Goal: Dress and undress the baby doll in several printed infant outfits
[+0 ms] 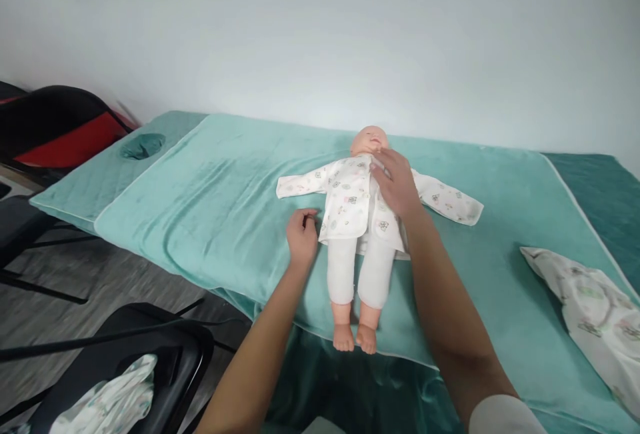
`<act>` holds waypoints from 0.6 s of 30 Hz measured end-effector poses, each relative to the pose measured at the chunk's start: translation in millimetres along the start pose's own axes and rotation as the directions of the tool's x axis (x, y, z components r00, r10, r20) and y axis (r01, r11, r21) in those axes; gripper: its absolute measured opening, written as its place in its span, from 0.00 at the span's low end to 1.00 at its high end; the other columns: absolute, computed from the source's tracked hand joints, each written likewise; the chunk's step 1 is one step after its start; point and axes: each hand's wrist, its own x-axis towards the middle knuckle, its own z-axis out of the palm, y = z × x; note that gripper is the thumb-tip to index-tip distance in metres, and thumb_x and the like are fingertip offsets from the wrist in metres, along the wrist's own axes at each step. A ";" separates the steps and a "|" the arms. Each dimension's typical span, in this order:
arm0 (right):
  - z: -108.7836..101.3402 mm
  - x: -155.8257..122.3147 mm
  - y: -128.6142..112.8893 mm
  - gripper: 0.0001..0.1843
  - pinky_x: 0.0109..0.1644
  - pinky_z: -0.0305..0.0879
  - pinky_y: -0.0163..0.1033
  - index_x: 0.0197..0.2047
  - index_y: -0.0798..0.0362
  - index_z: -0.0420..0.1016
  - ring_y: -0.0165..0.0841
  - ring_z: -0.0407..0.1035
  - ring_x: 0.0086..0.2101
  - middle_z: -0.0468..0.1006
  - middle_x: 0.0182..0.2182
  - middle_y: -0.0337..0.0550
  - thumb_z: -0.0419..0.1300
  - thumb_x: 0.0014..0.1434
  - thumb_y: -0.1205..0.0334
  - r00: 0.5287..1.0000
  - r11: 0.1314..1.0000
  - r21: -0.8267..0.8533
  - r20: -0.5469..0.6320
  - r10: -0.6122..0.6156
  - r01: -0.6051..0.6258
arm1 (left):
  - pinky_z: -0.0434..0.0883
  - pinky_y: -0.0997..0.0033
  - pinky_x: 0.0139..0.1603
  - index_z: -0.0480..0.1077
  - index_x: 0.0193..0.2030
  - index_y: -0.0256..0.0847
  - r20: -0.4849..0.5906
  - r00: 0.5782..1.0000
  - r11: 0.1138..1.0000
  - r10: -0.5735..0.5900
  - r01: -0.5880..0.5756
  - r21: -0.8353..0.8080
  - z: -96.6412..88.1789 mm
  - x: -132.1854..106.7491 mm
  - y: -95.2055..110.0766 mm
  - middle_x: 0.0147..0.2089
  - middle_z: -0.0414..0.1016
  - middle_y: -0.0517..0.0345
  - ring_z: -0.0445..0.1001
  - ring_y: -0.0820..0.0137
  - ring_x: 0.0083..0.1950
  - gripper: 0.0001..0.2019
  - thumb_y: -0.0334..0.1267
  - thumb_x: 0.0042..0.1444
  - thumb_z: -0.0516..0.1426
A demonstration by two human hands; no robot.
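A baby doll (369, 137) lies face up on the bed with its bare feet toward me. White leggings (342, 271) cover its legs. A white patterned baby jacket (347, 197) is on its upper body, sleeves stretched out to both sides and one front panel overlapping at the middle. My right hand (395, 184) rests on the jacket's front just under the chin, fingers apart and partly covering the collar. Beside the jacket's lower left edge, my left hand (303, 235) lies on the bed with its fingers curled in; I see nothing in it.
The bed has a green cover (235, 174) and a face hole (143, 146) at the left end. A patterned white cloth bundle (595, 307) lies on the right. A black chair (165, 354) holds another cloth (113, 401). A red-black chair (65, 131) stands far left.
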 end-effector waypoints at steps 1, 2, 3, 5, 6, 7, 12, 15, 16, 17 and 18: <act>-4.5 -0.7 -0.4 0.21 0.70 0.57 0.55 0.57 0.47 0.78 0.44 0.64 0.64 0.75 0.62 0.49 0.52 0.70 0.48 0.999 0.999 0.038 -0.032 0.014 -0.012 | 0.74 0.61 0.50 0.76 0.40 0.41 -0.001 1.000 1.000 -0.016 0.016 0.000 1.6 4.1 -0.3 0.41 0.81 0.55 0.78 0.65 0.41 0.12 0.33 0.58 0.51; -10.1 -1.4 -0.6 0.21 0.68 0.60 0.53 0.56 0.48 0.78 0.43 0.67 0.61 0.77 0.59 0.50 0.52 0.70 0.48 0.996 0.997 0.059 -0.078 0.045 -0.040 | 0.74 0.61 0.50 0.77 0.40 0.41 0.004 0.999 0.999 -0.037 0.037 -0.010 3.1 7.9 -1.0 0.42 0.82 0.54 0.78 0.65 0.42 0.12 0.34 0.58 0.52; -16.6 -2.3 -0.1 0.20 0.64 0.63 0.52 0.52 0.49 0.78 0.43 0.70 0.57 0.79 0.55 0.51 0.52 0.69 0.49 0.986 0.994 0.057 -0.133 0.096 -0.089 | 0.74 0.62 0.50 0.78 0.41 0.41 0.016 0.998 0.998 -0.059 0.060 -0.027 4.4 11.3 -1.9 0.43 0.82 0.54 0.78 0.65 0.42 0.12 0.35 0.58 0.52; -31.0 -5.9 3.7 0.18 0.55 0.67 0.50 0.42 0.50 0.79 0.43 0.73 0.46 0.81 0.43 0.50 0.52 0.68 0.48 0.944 0.969 -0.004 -0.225 0.241 -0.248 | 0.75 0.62 0.50 0.79 0.43 0.40 0.050 0.995 0.994 -0.090 0.093 -0.062 6.1 16.2 -3.9 0.44 0.82 0.53 0.79 0.65 0.42 0.14 0.36 0.59 0.52; -38.0 -9.2 7.0 0.20 0.50 0.67 0.49 0.36 0.50 0.78 0.42 0.73 0.41 0.80 0.37 0.49 0.52 0.68 0.47 0.915 0.939 -0.052 -0.250 0.317 -0.340 | 0.75 0.62 0.51 0.79 0.44 0.40 0.066 0.994 0.993 -0.091 0.095 -0.068 6.4 17.6 -4.6 0.45 0.83 0.53 0.79 0.65 0.43 0.14 0.37 0.59 0.53; -44.0 -13.5 10.9 0.22 0.47 0.67 0.49 0.30 0.50 0.75 0.42 0.71 0.36 0.78 0.31 0.48 0.52 0.67 0.45 0.885 0.901 -0.101 -0.260 0.386 -0.422 | 0.74 0.61 0.53 0.80 0.45 0.40 0.080 0.993 0.994 -0.083 0.088 -0.067 6.5 18.5 -4.7 0.45 0.83 0.53 0.79 0.64 0.45 0.14 0.37 0.59 0.53; -52.8 -48.5 25.4 0.34 0.39 0.62 0.47 0.19 0.49 0.72 0.43 0.69 0.30 0.72 0.21 0.50 0.49 0.66 0.35 0.820 0.780 -0.254 -0.175 0.545 -0.573 | 0.72 0.60 0.58 0.82 0.43 0.41 0.165 0.984 0.994 -0.065 0.078 -0.073 4.4 21.1 5.0 0.47 0.84 0.53 0.79 0.61 0.51 0.15 0.43 0.62 0.55; -48.2 -70.5 25.6 0.35 0.38 0.62 0.47 0.20 0.49 0.73 0.45 0.72 0.30 0.77 0.23 0.53 0.47 0.66 0.33 0.815 0.774 -0.267 -0.092 0.572 -0.574 | 0.75 0.63 0.50 0.82 0.42 0.39 0.251 0.952 0.953 -0.176 0.228 -0.198 3.4 25.1 15.8 0.41 0.85 0.53 0.81 0.62 0.44 0.18 0.51 0.62 0.57; -47.0 -76.2 25.9 0.35 0.38 0.63 0.46 0.21 0.49 0.73 0.45 0.72 0.30 0.78 0.24 0.53 0.48 0.66 0.33 0.811 0.780 -0.232 -0.082 0.579 -0.581 | 0.76 0.63 0.49 0.82 0.42 0.39 0.289 0.932 0.918 -0.219 0.297 -0.262 3.6 26.7 19.3 0.40 0.85 0.52 0.81 0.63 0.42 0.19 0.52 0.61 0.58; -46.2 -80.8 26.8 0.33 0.39 0.64 0.46 0.22 0.49 0.74 0.45 0.73 0.31 0.80 0.25 0.52 0.49 0.65 0.34 0.804 0.786 -0.172 -0.082 0.589 -0.594 | 0.77 0.63 0.48 0.82 0.42 0.38 0.331 0.908 0.872 -0.257 0.366 -0.326 4.2 28.4 22.4 0.41 0.85 0.51 0.82 0.63 0.41 0.19 0.54 0.60 0.60; -45.6 -84.3 28.5 0.30 0.39 0.65 0.45 0.24 0.50 0.76 0.44 0.74 0.32 0.81 0.26 0.51 0.52 0.64 0.35 0.790 0.785 -0.093 -0.089 0.606 -0.612 | 0.78 0.63 0.49 0.81 0.41 0.37 0.374 0.881 0.819 -0.289 0.430 -0.379 5.4 29.9 25.2 0.41 0.85 0.50 0.82 0.63 0.41 0.20 0.54 0.60 0.61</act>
